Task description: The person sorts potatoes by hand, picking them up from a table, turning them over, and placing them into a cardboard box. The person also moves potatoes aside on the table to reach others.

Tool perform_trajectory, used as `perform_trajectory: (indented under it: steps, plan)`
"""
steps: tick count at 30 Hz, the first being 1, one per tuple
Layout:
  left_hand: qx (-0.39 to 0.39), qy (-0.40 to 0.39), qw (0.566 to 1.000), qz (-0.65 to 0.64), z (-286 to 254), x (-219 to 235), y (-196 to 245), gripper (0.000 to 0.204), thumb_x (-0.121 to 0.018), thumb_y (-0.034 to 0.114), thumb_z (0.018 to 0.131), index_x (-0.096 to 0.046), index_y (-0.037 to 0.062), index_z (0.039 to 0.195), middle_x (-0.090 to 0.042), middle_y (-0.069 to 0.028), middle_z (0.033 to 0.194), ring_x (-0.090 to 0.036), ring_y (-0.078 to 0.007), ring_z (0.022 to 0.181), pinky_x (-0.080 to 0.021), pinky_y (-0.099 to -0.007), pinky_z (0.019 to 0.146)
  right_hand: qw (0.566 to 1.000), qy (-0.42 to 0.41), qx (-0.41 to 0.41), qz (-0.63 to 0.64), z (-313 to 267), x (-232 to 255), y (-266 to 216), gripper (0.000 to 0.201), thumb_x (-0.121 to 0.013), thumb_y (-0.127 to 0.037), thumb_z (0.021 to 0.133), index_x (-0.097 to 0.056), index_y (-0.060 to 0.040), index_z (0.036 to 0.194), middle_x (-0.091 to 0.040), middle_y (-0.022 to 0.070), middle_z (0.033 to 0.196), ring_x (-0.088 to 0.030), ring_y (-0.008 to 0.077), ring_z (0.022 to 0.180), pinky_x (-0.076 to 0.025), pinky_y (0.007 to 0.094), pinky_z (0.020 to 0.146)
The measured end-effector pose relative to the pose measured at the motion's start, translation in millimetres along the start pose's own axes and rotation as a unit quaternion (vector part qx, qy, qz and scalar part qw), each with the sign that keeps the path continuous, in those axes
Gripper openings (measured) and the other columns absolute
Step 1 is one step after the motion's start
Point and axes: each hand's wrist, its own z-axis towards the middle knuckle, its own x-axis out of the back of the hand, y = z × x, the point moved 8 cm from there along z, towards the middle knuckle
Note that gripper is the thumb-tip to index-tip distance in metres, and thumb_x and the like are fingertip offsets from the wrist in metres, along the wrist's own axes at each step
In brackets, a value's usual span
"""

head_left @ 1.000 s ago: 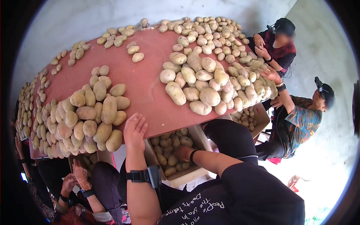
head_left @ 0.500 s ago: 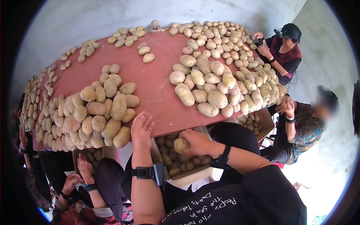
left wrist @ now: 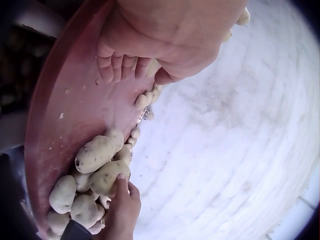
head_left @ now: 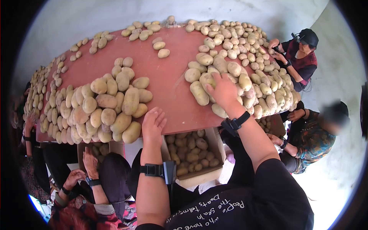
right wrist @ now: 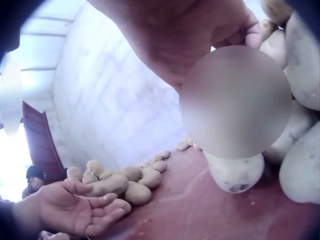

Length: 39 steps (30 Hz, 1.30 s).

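In the head view my left hand (head_left: 154,124) lies palm up with relaxed fingers at the near edge of the red table (head_left: 174,92), holding nothing. My right hand (head_left: 225,92) reaches over the right potato pile, its thumb and fingers around a potato (head_left: 207,79). The left wrist view has my left hand (left wrist: 165,40) above the tabletop and my right hand (left wrist: 124,210) against a large potato (left wrist: 109,177). In the right wrist view, a blurred disc hides part of my right hand (right wrist: 165,45); my left hand (right wrist: 82,210) shows its open palm.
A cardboard box (head_left: 201,176) of potatoes sits below the table edge, between my forearms. Another large pile (head_left: 90,107) covers the table's left part. Two people sit at the right, and others at the lower left beside another box.
My right hand has gone from inside the box, up with a potato, to the right pile. My left hand stays by the table edge. The head view has shifted.
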Motion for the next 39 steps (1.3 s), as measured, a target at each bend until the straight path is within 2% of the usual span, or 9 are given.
perform_trajectory:
  steps: [6, 9, 11, 15, 20, 26, 30, 32, 39]
  plan:
    - [-0.013, -0.008, 1.0, -0.002, 0, 1, 2, 0.046, -0.044, 0.021, 0.092, -0.04, -0.0051, 0.131, -0.049, -0.0183, 0.128, -0.051, -0.0272, 0.116, -0.043, -0.0378, 0.096, 0.956, 0.207, 0.195, 0.078, -47, 40, -42, 0.029, -0.064, -0.019, 0.077, -0.057, -0.0095, 0.104, -0.055, 0.0112, 0.097, -0.056, 0.0292, 0.088, -0.046, 0.04, 0.075]
    - [-0.012, -0.005, 1.0, -0.002, -1, 1, 3, 0.045, -0.043, 0.02, 0.093, -0.04, -0.0053, 0.131, -0.05, -0.0184, 0.127, -0.051, -0.0273, 0.115, -0.043, -0.0378, 0.096, 0.941, 0.016, 0.291, 0.172, -102, 0, -76, 0.019, -0.062, -0.016, 0.076, -0.059, -0.0085, 0.094, -0.057, 0.0116, 0.091, -0.057, 0.0302, 0.087, -0.047, 0.0406, 0.073]
    - [-0.007, 0.0, 1.0, -0.001, -3, 0, 2, 0.044, -0.043, 0.019, 0.093, -0.041, -0.005, 0.13, -0.049, -0.0184, 0.127, -0.052, -0.0273, 0.114, -0.043, -0.0376, 0.095, 0.925, -0.188, 0.27, 0.191, -145, -66, -86, 0.011, -0.059, -0.014, 0.076, -0.059, -0.0075, 0.085, -0.058, 0.0118, 0.088, -0.059, 0.0309, 0.083, -0.049, 0.0423, 0.071]
    - [0.0, -0.002, 1.0, 0.003, 0, -2, -2, 0.044, -0.043, 0.018, 0.093, -0.041, -0.005, 0.13, -0.049, -0.0185, 0.128, -0.052, -0.0275, 0.115, -0.043, -0.0374, 0.095, 0.822, -0.475, 0.289, 0.122, -244, -210, -71, 0.026, -0.055, -0.012, 0.077, -0.064, -0.0085, 0.101, -0.062, 0.0149, 0.101, -0.062, 0.0335, 0.093, -0.052, 0.0424, 0.076]
    - [0.006, -0.007, 1.0, 0.02, -1, -5, -4, 0.045, -0.041, 0.019, 0.093, -0.04, -0.0051, 0.13, -0.047, -0.0191, 0.13, -0.05, -0.0281, 0.118, -0.043, -0.0375, 0.096, 0.848, -0.473, 0.231, 0.057, -295, -300, -52, 0.026, -0.054, -0.014, 0.079, -0.064, -0.0064, 0.103, -0.058, 0.0163, 0.111, -0.059, 0.0334, 0.098, -0.051, 0.0409, 0.08]
    - [0.016, -0.004, 0.999, 0.037, -1, -9, -6, 0.044, -0.041, 0.018, 0.092, -0.041, -0.0042, 0.129, -0.048, -0.0184, 0.13, -0.05, -0.0272, 0.118, -0.043, -0.037, 0.096, 0.821, -0.475, 0.317, -0.022, -294, -306, -59, 0.028, -0.05, -0.015, 0.085, -0.065, -0.0061, 0.107, -0.057, 0.0159, 0.117, -0.057, 0.032, 0.108, -0.051, 0.0388, 0.085]
    - [0.012, -0.002, 0.999, 0.033, -1, -10, -5, 0.043, -0.042, 0.02, 0.092, -0.043, -0.0036, 0.128, -0.049, -0.0172, 0.128, -0.05, -0.0268, 0.117, -0.043, -0.0372, 0.095, 0.829, -0.438, 0.339, 0.079, -291, -315, -50, 0.025, -0.052, -0.015, 0.084, -0.068, -0.014, 0.103, -0.057, 0.0163, 0.116, -0.057, 0.0311, 0.108, -0.05, 0.0388, 0.085]
    - [0.012, -0.005, 0.999, 0.031, 0, -9, -5, 0.043, -0.043, 0.02, 0.092, -0.043, -0.0033, 0.128, -0.05, -0.0168, 0.127, -0.05, -0.0267, 0.117, -0.043, -0.0373, 0.095, 0.811, -0.487, 0.316, 0.077, -279, -285, -49, 0.026, -0.053, -0.015, 0.083, -0.068, -0.0175, 0.103, -0.056, 0.0171, 0.117, -0.057, 0.0302, 0.105, -0.049, 0.0388, 0.085]
    - [0.007, -0.002, 1.0, 0.019, -2, -5, -3, 0.044, -0.044, 0.022, 0.091, -0.044, -0.0027, 0.128, -0.05, -0.0164, 0.127, -0.051, -0.0264, 0.115, -0.043, -0.0371, 0.094, 0.878, -0.349, 0.269, 0.186, -188, -81, -57, 0.041, -0.064, -0.013, 0.075, -0.062, -0.0206, 0.115, -0.05, 0.0151, 0.111, -0.054, 0.0306, 0.097, -0.047, 0.0388, 0.082]
